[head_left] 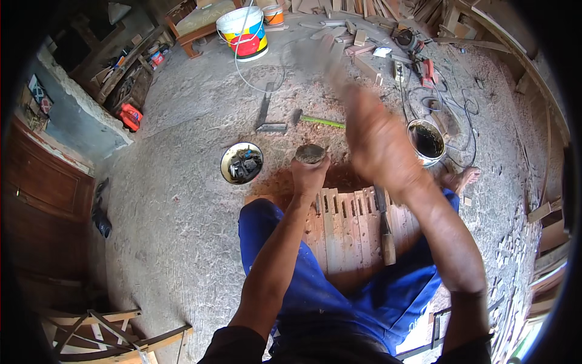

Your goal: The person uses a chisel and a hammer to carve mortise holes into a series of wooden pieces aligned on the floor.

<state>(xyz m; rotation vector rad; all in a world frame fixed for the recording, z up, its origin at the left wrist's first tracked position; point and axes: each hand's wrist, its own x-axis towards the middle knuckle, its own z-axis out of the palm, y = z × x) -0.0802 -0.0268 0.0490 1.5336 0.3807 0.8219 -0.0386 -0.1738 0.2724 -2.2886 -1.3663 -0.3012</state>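
Observation:
My left hand (309,177) is closed round an upright chisel, of which only the round, worn handle top (310,153) shows; its blade is hidden. My raised right hand (379,142), smeared by motion, grips a hammer-like striking tool (321,57) too blurred to name exactly. Below the hands, a row of wooden strips (345,236) lies side by side between my legs, with slots cut near their far ends. A second chisel (388,246) with a wooden handle rests on the strips towards the right.
Ahead on the rough floor lie a green-handled hammer (321,122) and a try square (267,112). A bowl of small dark parts (241,164) stands left, a bucket of dark liquid (427,143) right. Cables, a red power tool (428,73) and wood offcuts (360,37) spread beyond.

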